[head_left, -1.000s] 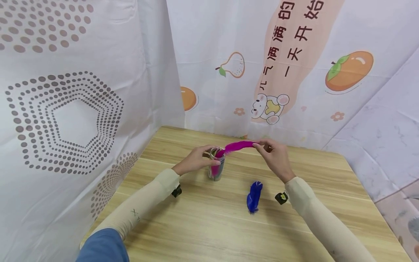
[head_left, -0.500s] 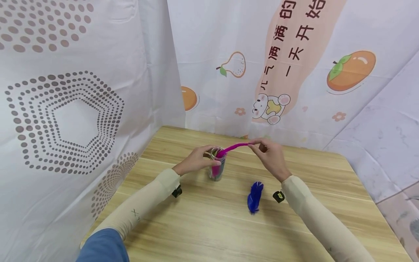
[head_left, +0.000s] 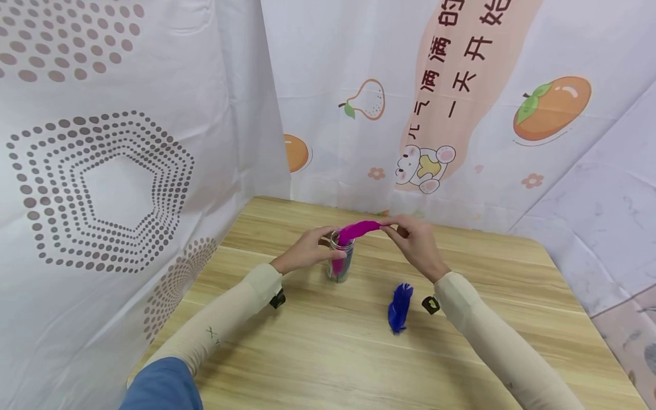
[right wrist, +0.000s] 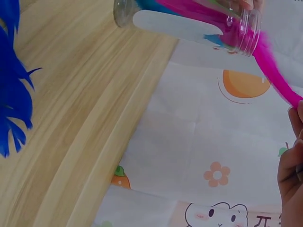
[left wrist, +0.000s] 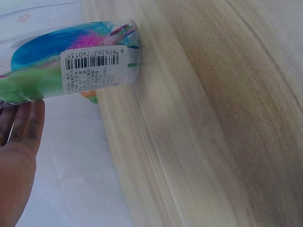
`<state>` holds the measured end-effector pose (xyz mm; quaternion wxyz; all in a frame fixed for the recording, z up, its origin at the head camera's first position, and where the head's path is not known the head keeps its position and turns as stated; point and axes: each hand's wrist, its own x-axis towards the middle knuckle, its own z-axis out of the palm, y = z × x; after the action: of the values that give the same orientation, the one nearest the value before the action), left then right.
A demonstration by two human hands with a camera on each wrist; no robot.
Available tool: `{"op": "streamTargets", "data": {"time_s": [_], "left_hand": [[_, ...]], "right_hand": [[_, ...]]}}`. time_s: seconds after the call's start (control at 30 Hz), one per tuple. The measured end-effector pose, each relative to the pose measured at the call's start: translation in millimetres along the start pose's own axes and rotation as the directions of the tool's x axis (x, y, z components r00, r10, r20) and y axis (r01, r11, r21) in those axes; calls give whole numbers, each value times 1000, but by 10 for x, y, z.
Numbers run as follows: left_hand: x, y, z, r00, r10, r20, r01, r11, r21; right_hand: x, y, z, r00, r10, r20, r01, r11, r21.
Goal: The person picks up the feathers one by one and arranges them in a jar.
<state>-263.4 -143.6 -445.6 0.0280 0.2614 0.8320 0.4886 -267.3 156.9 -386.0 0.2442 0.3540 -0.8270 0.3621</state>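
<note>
My left hand [head_left: 306, 250] grips a clear glass jar [head_left: 345, 267] near its open mouth, thumb in front and fingers behind. The jar stands upright on the table and holds green, blue and pink feathers. A white barcode label [left wrist: 94, 66] shows on its side in the left wrist view. Between thumb and fingertips, my right hand [head_left: 416, 246] pinches one end of a bright magenta feather [head_left: 361, 229]. That feather bends over the rim, its other end inside the jar mouth. A royal blue feather [head_left: 400, 307] lies on the table below the right hand.
The wood-grain table [head_left: 318, 353] meets a white printed curtain [head_left: 328, 131] close behind the jar. Another dotted curtain [head_left: 123, 188] hangs along the left side. Small dark devices hang under both wrists, the right one [head_left: 431, 305] near the blue feather.
My right hand has moved left toward the jar, pushing the magenta feather farther into its mouth. The left hand, jar and blue feather have stayed in place.
</note>
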Motion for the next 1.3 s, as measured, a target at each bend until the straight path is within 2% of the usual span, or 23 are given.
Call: {"op": "streamTargets", "data": {"time_s": [0.27,0.43,1.0,1.3], "left_hand": [[-13,-13,-3,1000,-1,-4,1,1000,-17],[-26,-10,-5,1000,-3,-6,3,1000,-22],[-16,-24,-2,1000,1,-10,-1,1000,-8],[14,-23,-3,1000,11,-3,-12,1000,-25]], "right_hand": [[49,-32,2,1000,-2,-9,2,999,52],[82,-36,41,999,-36,-13,36,998,48],[149,-96,295,991,-73,112,67,996,57],[197,-145,351,991,-55,119,49,997,56]]}}
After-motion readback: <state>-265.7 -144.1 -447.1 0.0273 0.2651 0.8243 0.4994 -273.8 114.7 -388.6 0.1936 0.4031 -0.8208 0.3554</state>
